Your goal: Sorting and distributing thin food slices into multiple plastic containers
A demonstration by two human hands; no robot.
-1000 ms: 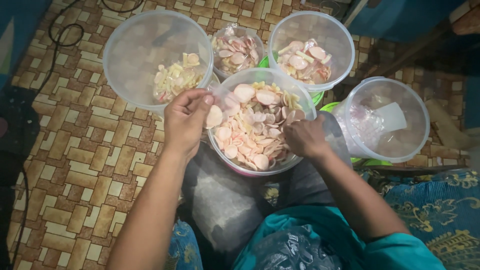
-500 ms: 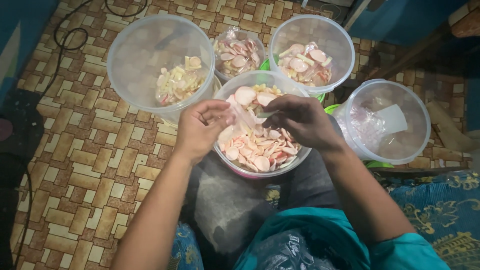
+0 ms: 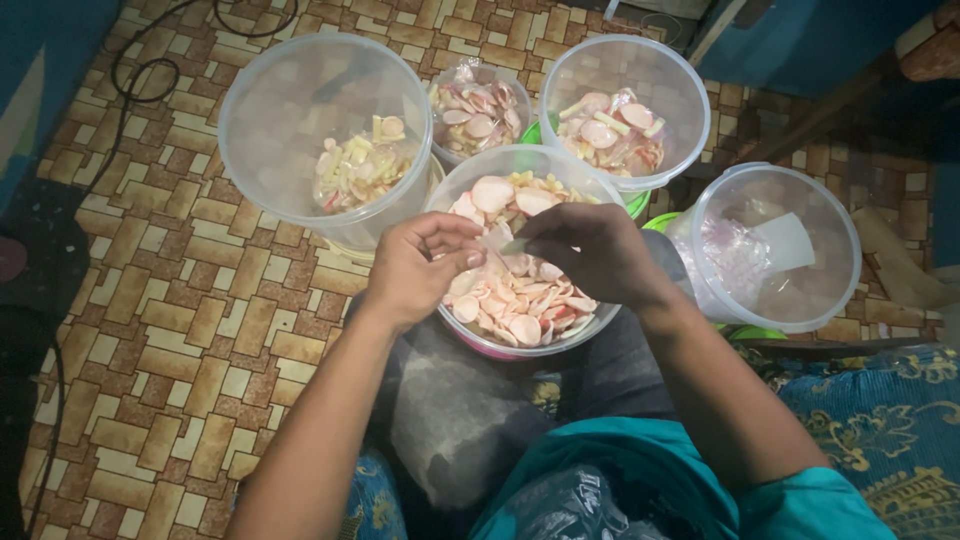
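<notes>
Head view, looking straight down: both hands meet over the middle clear round plastic tub [image 3: 470,190], which is full of pale pink and cream cracker chips [image 3: 525,300]. The left hand [image 3: 415,270] has its fingers [image 3: 455,262] curled in, thumb and forefinger nearly closed around a small thin piece that I cannot make out clearly. The right hand [image 3: 595,250] reaches in from the other side, its fingertips [image 3: 522,243] pinched on what looks like the same pale sliver, so the two hands touch or nearly touch just above the chips.

Judging from this, the work in hand is sorting or picking chips out of the middle tub; the piece is lifted but not placed anywhere. A next move would call for keeping a light pinch, since such chips look brittle.

Just beyond the left fingers stands a large clear round plastic tub [image 3: 270,130] holding a small heap of yellowish pieces [image 3: 355,165]. Beyond the right fingertips are a small clear tub of pink chips [image 3: 478,110] and a clear tub with mixed pink and pale strips [image 3: 625,75]. Further right, a clear tub [image 3: 830,250] holds crumpled plastic film. All stand on a brown woven-pattern floor mat [image 3: 150,300].
</notes>
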